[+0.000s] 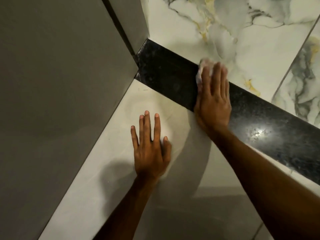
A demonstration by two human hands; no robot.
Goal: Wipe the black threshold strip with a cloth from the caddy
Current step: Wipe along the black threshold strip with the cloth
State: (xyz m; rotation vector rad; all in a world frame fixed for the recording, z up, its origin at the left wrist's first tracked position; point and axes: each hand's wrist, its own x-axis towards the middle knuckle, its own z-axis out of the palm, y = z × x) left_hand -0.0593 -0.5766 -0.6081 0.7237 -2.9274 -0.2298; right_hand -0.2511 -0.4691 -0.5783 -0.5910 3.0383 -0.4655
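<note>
A long, shiny black stone threshold strip (pixel 166 75) is seen running across the floor, from the grey wall (pixel 60 84) at the upper left down to the right edge of the view. A bright spot of light is seen on the strip near the right side.

The right hand (pixel 213 99) is laid flat across the strip, palm down. Its fingers (pixel 207 78) are stretched out straight and kept close together. A small white cloth (pixel 203 66) is pressed under these fingers. Only a bit of the cloth is seen, poking out past the fingertips and beside the hand, at the far edge of the strip. The cloth looks blurry there.

The left hand (pixel 151 148) is placed flat on the plain pale floor tile (pixel 121 170), on the near side of the strip. Its fingers are spread a little, and nothing is held in it. It is kept apart from the strip.

On the far side of the strip, white marble floor tiles (pixel 233 28) with grey and yellow streaks are seen. The strip's left end is tucked into the corner where the grey wall meets the floor.
</note>
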